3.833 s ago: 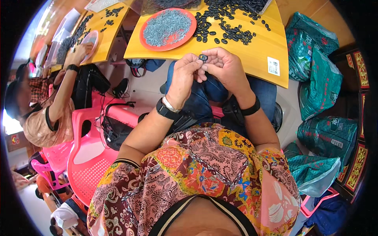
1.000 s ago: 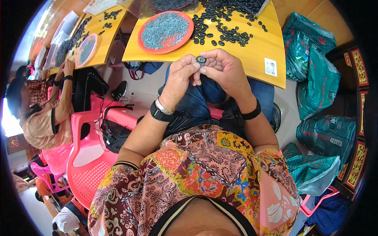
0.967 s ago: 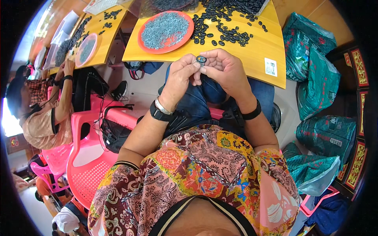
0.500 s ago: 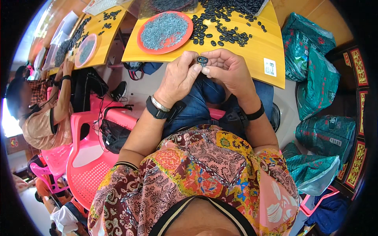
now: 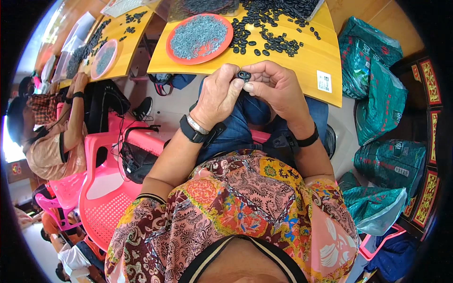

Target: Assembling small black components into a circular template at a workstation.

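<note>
Both hands meet just off the near edge of the yellow table [image 5: 212, 67]. Between their fingertips they pinch a small black oval part with two round holes [image 5: 244, 75]. My left hand [image 5: 218, 94] grips its left side with thumb and bent fingers. From the right, my right hand [image 5: 276, 85] holds it between thumb and fingers. Beyond the left hand is a red round tray [image 5: 168, 47] with many small grey metal pieces [image 5: 198, 37] in it. Loose black oval parts [image 5: 278, 45] lie spread on the table right of the tray.
A clear plastic box [image 5: 177, 12] stands at the table's far side. Green woven bags [image 5: 380, 104] line the right. At left are a pink chair [image 5: 108, 198] and another person [image 5: 56, 151] at a second yellow table [image 5: 125, 56] holding a pink tray [image 5: 112, 59].
The black part has turned, so its two holes now face up side by side. Both hands have shifted slightly and still pinch it.
</note>
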Demonstrator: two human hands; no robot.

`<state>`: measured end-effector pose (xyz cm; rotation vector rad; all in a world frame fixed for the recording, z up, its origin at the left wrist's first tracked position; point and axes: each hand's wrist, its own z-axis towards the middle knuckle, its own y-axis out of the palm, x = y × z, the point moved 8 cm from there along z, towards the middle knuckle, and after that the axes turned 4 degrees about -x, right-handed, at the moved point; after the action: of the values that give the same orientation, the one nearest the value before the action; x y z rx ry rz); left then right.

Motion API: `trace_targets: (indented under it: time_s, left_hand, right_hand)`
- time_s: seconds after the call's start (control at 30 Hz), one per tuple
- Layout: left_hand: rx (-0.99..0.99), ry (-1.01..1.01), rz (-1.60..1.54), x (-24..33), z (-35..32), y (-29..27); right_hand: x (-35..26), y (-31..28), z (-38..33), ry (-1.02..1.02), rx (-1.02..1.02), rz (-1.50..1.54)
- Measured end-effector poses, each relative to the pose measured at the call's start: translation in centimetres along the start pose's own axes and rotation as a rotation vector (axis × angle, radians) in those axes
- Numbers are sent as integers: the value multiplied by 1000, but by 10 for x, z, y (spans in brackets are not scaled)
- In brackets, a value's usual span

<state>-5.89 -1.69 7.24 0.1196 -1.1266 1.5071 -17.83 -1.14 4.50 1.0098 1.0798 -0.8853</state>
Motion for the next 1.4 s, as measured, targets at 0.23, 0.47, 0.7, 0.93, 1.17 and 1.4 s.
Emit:
trace_targets:
  time_s: [0.23,0.47,0.7,0.93,1.17,1.4]
  left_hand:
    - [77,31,-24,5,-2,0]
    - [140,25,-67,3,-7,3]
    - [164,-167,-216,-13,-10,7]
    - [216,-282,-369,-36,-7,-6]
    - [273,-275,-298,-41,-3,-17]
    - [345,-284,-378,-55,-5,-24]
  right_hand:
    - [-6,5,-2,-37,-10,-6]
    - [-2,6,-3,10,4,4]
    - [1,2,4,28,43,-8]
    - [-42,-11,47,22,-4,-537]
    - [-141,-29,208,-361,72,-884]
    - [-83,-79,173,-138,79,-1073]
